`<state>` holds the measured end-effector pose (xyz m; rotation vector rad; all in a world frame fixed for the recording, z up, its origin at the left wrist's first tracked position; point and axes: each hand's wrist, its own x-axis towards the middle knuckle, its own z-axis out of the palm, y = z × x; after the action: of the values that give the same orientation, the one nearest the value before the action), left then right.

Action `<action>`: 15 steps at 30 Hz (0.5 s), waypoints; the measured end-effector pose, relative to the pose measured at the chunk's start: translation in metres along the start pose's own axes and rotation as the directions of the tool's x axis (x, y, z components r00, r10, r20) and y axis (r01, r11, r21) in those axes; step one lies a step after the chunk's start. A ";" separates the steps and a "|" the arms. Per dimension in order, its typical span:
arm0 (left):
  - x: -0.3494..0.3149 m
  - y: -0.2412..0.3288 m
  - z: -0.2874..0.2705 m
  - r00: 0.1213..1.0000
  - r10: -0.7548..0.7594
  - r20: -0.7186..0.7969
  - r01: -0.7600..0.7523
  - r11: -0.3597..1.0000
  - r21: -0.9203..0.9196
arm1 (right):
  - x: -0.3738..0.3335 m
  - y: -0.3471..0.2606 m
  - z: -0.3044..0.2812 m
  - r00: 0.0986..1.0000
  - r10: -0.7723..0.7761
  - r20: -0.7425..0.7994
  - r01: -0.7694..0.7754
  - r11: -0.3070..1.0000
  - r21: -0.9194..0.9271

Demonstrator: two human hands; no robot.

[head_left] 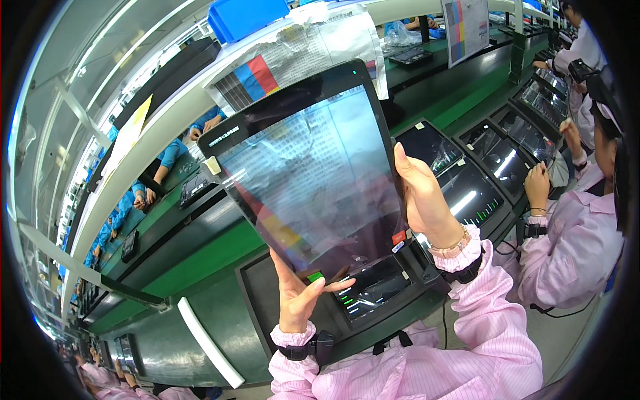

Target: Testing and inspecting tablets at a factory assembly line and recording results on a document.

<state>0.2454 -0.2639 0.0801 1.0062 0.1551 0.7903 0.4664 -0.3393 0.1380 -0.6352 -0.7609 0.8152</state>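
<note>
A black tablet (313,167) is held up and tilted in front of me. Its lit screen shows what looks like a printed sheet with colour patches. My right hand (428,203) grips its right edge, thumb at the front and fingers partly hidden behind. At the lower left corner, my left hand (298,297) holds the tablet, with its thumb pointing across the bottom part. A small cream tab sticks to the upper left edge; red, blue and green stickers sit near the lower corners. Below, another device (377,293) with a lit screen lies in a black tray (257,293).
A crumpled printed sheet (300,50) with colour blocks hangs behind the tablet, under a blue bin (243,17). Several tablets (470,193) lie in trays to the right, beside a co-worker in a pink sleeve (573,233). A white curved strip (208,340) lies on the green bench.
</note>
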 end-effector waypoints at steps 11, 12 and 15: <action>0.000 0.001 0.000 0.999 -0.017 0.039 0.017 1.000 0.006 | 0.004 0.007 -0.010 0.999 0.035 0.019 -0.035 0.999 -0.013; 0.001 0.001 -0.001 0.999 -0.017 0.036 0.017 1.000 0.007 | 0.004 0.007 -0.010 0.999 0.028 0.025 -0.028 1.000 0.000; 0.000 0.001 -0.001 0.999 -0.020 0.031 0.020 1.000 -0.006 | 0.004 0.007 -0.009 1.000 0.028 0.010 -0.028 1.000 0.002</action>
<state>0.2445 -0.2625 0.0800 1.0087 0.1353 0.7561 0.4729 -0.3339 0.1285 -0.6414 -0.7617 0.8449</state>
